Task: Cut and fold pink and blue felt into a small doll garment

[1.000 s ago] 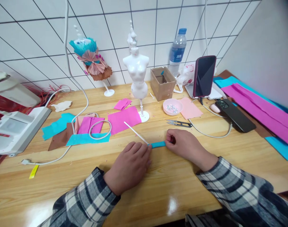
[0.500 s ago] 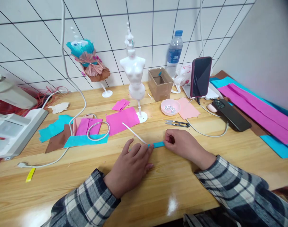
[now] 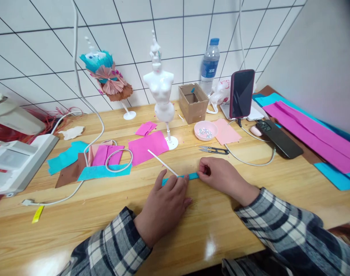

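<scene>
Here, the left hand is pressing a blue strip, fingers spread — the right hand is pinching its end.

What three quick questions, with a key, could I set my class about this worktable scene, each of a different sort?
1. Fill in the gap: the left hand and the right hand both touch a narrow ____ strip.

2. True or false: the snips lie on the table, held by neither hand.

3. Choose one. What is in the pale pink bowl?
A. A roll of brown paper
B. Small shiny pieces
C. A yellow tag

Key: 1. blue; 2. true; 3. B
</scene>
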A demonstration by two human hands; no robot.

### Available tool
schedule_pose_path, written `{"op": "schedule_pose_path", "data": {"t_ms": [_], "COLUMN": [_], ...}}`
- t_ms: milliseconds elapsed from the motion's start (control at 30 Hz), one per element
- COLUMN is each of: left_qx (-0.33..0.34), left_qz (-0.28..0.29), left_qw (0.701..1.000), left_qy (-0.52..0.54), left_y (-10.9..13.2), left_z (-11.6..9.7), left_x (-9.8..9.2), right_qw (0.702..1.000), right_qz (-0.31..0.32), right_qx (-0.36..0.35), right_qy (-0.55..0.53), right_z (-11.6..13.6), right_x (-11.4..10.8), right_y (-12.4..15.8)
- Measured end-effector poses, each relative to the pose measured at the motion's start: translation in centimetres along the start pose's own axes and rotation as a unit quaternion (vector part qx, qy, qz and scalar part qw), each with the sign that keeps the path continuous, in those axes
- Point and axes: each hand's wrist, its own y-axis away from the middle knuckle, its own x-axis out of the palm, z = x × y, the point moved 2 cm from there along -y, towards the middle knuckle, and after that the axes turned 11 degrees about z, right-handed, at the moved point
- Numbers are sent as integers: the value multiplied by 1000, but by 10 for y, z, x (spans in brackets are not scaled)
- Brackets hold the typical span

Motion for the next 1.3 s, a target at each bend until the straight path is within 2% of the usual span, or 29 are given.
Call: {"op": "schedule_pose_path", "data": {"t_ms": [133, 367, 633, 733, 833, 967, 1167, 1300], "left_qx": [15, -29, -34, -5, 19, 11, 7, 3], "left_qz": [-27, -5, -49, -64, -31, 11, 24, 24], "left_qw": [999, 999, 998, 998, 999, 1000, 999, 999], "left_qy": [-29, -28, -13, -22, -23, 2, 28, 34], "left_y": [-2, -7, -3, -4, -7, -10, -10, -9], "left_z": [-6, -22, -19, -19, -20, -19, -18, -17], "left_x": [1, 0, 2, 2, 0, -4, -2, 1], "right_qw": [1000, 1000, 1000, 1000, 1000, 1000, 999, 998], "right_qz": [-4, -6, 0, -2, -15, -5, -11, -50], "right_qx": [-3, -3, 1, -7, -17, -10, 29, 21], "right_qy": [-1, 3, -5, -6, -1, 3, -39, -45], "right_z": [-1, 1, 0, -3, -6, -6, -10, -17], "right_x": [0, -1, -1, 0, -1, -2, -4, -5], "right_y": [2, 2, 0, 0, 0, 0, 1, 6]}}
